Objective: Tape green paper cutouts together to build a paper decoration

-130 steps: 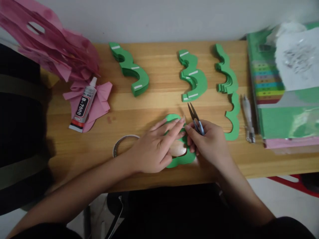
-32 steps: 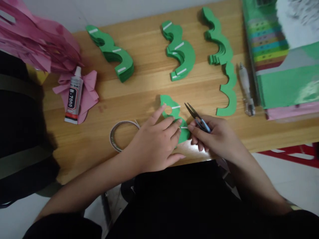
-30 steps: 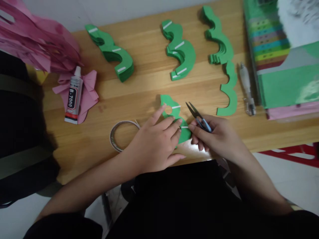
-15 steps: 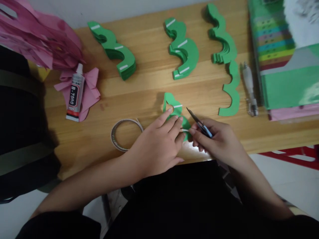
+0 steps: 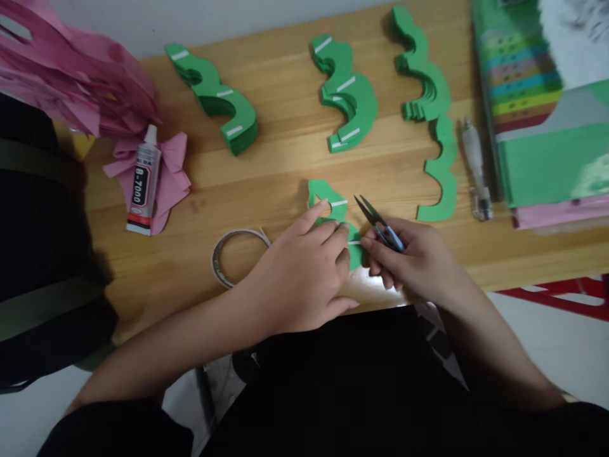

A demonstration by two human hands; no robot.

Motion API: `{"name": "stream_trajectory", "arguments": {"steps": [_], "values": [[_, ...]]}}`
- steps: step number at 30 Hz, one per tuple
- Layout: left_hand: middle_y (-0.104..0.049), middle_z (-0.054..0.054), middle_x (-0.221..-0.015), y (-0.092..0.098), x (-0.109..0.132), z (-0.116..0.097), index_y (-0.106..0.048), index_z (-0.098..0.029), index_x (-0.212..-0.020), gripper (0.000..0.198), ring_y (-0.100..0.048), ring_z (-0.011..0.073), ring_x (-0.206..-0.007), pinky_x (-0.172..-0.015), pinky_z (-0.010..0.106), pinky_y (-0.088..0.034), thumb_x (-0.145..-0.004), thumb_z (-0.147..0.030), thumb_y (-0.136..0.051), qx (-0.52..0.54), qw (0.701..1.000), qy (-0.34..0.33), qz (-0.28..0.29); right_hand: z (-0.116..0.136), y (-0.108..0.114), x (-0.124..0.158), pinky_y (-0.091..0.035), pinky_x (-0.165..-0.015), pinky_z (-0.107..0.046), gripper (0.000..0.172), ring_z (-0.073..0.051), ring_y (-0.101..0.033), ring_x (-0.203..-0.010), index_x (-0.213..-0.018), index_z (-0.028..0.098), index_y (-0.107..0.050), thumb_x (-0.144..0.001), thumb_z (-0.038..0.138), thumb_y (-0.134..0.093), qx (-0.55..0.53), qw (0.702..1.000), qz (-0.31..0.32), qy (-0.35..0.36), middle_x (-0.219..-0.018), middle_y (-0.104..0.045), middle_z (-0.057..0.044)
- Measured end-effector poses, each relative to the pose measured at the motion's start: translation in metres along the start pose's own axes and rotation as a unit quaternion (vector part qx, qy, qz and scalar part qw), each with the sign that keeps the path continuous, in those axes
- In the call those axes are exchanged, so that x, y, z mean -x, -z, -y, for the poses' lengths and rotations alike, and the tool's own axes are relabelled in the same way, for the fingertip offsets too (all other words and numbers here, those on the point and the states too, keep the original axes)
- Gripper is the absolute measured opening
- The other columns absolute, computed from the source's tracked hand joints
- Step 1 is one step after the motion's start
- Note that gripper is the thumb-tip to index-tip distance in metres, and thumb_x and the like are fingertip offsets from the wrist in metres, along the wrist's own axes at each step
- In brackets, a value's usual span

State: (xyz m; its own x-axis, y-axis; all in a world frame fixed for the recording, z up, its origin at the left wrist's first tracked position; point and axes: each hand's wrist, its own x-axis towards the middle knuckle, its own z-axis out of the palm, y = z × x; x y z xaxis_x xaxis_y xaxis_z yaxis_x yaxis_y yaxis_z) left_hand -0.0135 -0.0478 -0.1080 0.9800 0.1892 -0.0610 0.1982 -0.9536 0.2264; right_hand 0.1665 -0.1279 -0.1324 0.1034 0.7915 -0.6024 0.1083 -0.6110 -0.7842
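Observation:
My left hand [image 5: 304, 273] lies with its fingers apart on a wavy green paper piece [image 5: 328, 192], pressing it to the wooden table near the front edge. Two white strips show on that piece, one near its top and one at its right side. My right hand [image 5: 409, 254] is closed around small scissors [image 5: 387, 235], whose blades are slightly apart and point up and left. Its thumb and finger pinch the end of the lower white strip [image 5: 356, 242]. A roll of tape [image 5: 215, 257] lies left of my left hand, partly hidden by it.
Stacks of wavy green pieces [image 5: 242, 120] [image 5: 364, 108] [image 5: 435, 82] stand at the back. A glue tube [image 5: 144, 181] rests on pink paper [image 5: 176, 152] at the left. A whitish pen-like tool [image 5: 474, 155] and a green packet [image 5: 547, 165] are at the right.
The scissor blades have parted a little. My left hand and the green piece have shifted slightly, and the pinched strip end sits a bit higher.

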Motion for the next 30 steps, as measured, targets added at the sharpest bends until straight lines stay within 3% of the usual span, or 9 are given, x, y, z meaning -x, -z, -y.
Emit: {"name": "stream_trajectory", "arguments": {"steps": [11, 19, 23, 27, 30], "values": [[-0.068, 0.013, -0.106, -0.004, -0.001, 0.002, -0.070, -0.009, -0.107, 0.054, -0.061, 0.0278, -0.103, -0.112, 0.049, -0.034, -0.091, -0.055, -0.048, -0.001, 1.000, -0.002, -0.014, 0.002, -0.001, 0.000, -0.037, -0.029, -0.015, 0.015, -0.006, -0.047, -0.032, -0.079, 0.020, -0.055, -0.084, 0.032, -0.062, 0.004, 1.000, -0.005, -0.014, -0.048, -0.055, 0.008], [-0.065, 0.012, -0.108, -0.006, -0.001, -0.001, -0.071, -0.008, -0.105, 0.054, -0.058, 0.0269, -0.108, -0.118, 0.046, -0.027, -0.087, -0.056, -0.057, 0.008, 1.000, 0.005, -0.016, 0.000, -0.004, 0.000, -0.037, -0.031, -0.018, 0.014, -0.007, -0.048, -0.032, -0.078, 0.021, -0.056, -0.082, 0.032, -0.063, 0.016, 0.999, -0.024, -0.020, -0.048, -0.056, 0.007], [-0.065, 0.012, -0.106, -0.005, -0.002, -0.002, -0.070, -0.007, -0.106, 0.054, -0.058, 0.0271, -0.109, -0.118, 0.048, -0.026, -0.086, -0.056, -0.058, 0.005, 1.000, 0.003, -0.014, 0.002, -0.010, 0.000, -0.037, -0.037, -0.024, 0.017, -0.011, -0.050, -0.035, -0.071, 0.022, -0.057, -0.081, 0.035, -0.063, 0.116, 0.989, -0.087, 0.008, -0.047, -0.057, 0.004], [-0.066, 0.010, -0.102, -0.004, -0.003, 0.000, -0.072, -0.010, -0.102, 0.050, -0.059, 0.0267, -0.106, -0.117, 0.049, -0.028, -0.085, -0.055, -0.060, 0.007, 1.000, 0.002, -0.007, 0.007, -0.014, -0.002, -0.029, -0.043, -0.027, 0.022, -0.013, -0.047, -0.040, -0.059, 0.024, -0.054, -0.074, 0.029, -0.070, 0.259, 0.949, -0.176, 0.046, -0.045, -0.052, 0.002], [-0.067, 0.012, -0.103, -0.005, -0.002, 0.001, -0.072, -0.009, -0.102, 0.051, -0.061, 0.0273, -0.105, -0.115, 0.051, -0.031, -0.085, -0.055, -0.059, 0.017, 1.000, 0.006, -0.012, 0.007, -0.010, -0.004, -0.028, -0.043, -0.027, 0.032, -0.013, -0.045, -0.042, -0.055, 0.024, -0.048, -0.071, 0.033, -0.074, 0.282, 0.935, -0.205, 0.059, -0.045, -0.051, 0.002]]}}
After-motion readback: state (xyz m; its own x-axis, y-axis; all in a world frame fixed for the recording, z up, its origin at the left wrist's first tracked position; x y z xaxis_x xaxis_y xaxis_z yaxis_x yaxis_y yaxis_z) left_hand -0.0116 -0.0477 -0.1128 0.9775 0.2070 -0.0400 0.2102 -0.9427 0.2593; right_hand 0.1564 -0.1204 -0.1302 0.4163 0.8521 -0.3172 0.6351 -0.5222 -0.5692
